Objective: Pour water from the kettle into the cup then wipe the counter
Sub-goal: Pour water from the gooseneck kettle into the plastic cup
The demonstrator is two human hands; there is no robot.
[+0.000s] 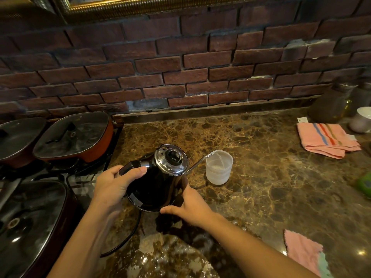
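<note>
Tipping the black kettle (158, 183) over the marble surface (261, 177), the left hand (114, 185) is wrapping its fingers around the handle while the right hand (190, 205) is steadying the base, fingers spread. Its thin spout is pointing right, streaming water into the translucent cup (218, 167) just beside it.

Brown marble counter (261, 167): frosted plastic cup (218, 167) at centre; striped pink towel (327, 139) nr back-right corner; pink cloth (301, 249) at front edge.
</note>
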